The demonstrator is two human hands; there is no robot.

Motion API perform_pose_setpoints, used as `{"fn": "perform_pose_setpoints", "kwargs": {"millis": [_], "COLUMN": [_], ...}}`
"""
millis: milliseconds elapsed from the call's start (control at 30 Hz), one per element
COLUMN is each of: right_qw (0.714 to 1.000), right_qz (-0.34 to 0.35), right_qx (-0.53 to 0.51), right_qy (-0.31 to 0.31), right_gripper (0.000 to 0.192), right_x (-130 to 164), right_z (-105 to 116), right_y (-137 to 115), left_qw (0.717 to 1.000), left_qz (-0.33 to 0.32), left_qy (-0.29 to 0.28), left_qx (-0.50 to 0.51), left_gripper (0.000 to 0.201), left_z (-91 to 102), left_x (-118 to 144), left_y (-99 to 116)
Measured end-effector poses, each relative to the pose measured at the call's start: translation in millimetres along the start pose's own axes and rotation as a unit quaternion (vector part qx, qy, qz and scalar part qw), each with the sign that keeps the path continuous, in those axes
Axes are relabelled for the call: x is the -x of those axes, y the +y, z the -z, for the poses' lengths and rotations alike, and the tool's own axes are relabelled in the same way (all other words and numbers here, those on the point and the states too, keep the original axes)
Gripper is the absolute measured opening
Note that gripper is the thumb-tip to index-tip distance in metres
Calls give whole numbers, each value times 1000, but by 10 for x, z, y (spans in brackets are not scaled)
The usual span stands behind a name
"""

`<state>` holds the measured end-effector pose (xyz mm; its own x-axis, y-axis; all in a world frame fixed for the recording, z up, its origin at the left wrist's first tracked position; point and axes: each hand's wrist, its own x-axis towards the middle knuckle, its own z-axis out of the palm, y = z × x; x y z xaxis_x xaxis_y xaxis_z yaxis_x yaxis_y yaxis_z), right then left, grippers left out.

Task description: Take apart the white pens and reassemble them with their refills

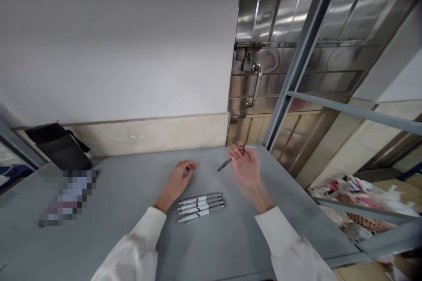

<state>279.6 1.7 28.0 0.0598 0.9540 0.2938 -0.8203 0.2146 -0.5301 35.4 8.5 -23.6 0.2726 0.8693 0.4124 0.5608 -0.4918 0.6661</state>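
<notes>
My right hand (pixel 245 164) is raised over the far right part of the grey table, palm turned up, its fingers closed round a dark pen (pixel 224 165). The pen slants down to the left, and its upper end sticks out past the fingers. My left hand (pixel 177 180) rests on the table with loosely bent fingers and a small gap at the thumb; I see nothing held in it. Just right of the left wrist, several white and grey pens (pixel 200 207) lie side by side in a row.
On the left of the table (pixel 132 228) stand a black case (pixel 62 147) with a strap and a flat, pixelated object (pixel 67 197). A wall runs along the back. To the right are a metal frame post (pixel 298 61), a steel door with a handle (pixel 258 85), and bagged items (pixel 362 197) below.
</notes>
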Motion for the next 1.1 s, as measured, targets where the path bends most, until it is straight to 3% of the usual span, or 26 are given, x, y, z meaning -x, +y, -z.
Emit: {"fn": "perform_pose_setpoints", "kwargs": {"millis": [133, 267, 333, 433, 500, 567, 733, 900, 1000, 1100], "right_qw": [999, 976, 938, 857, 817, 795, 771, 754, 771, 799], "right_qz": [4, 34, 46, 50, 43, 28, 15, 32, 38, 34], "right_qx": [38, 217, 342, 507, 564, 584, 598, 640, 629, 594], "right_qy": [-7, -4, -34, -78, -113, -163, -220, -142, -93, -88], "right_gripper": [7, 27, 35, 29, 23, 21, 21, 28, 28, 27], "right_x": [-17, -24, -8, 35, 67, 99, 160, 108, 53, 29], "right_z": [44, 83, 99, 116, 114, 96, 33, 109, 169, 179], "right_y": [81, 175, 224, 302, 348, 379, 384, 362, 350, 333], "left_qw": [1000, 998, 997, 995, 994, 993, 994, 989, 983, 982], "left_qz": [-7, 1, 10, 23, 18, 5, -9, 47, 76, 86], "left_qy": [15, 17, 18, 18, 17, 11, 4, 63, 86, 87], "left_qx": [20, 55, 70, 93, 108, 116, 111, 122, 140, 145], "left_gripper": [30, 30, 30, 33, 38, 40, 25, 28, 31, 33], "left_z": [-4, -1, 14, 42, 50, 46, 36, 87, 120, 141], "left_x": [2, -2, -3, 3, 11, 19, 17, -32, -65, -83], "left_y": [34, 77, 120, 213, 275, 317, 301, 181, 119, 86]}}
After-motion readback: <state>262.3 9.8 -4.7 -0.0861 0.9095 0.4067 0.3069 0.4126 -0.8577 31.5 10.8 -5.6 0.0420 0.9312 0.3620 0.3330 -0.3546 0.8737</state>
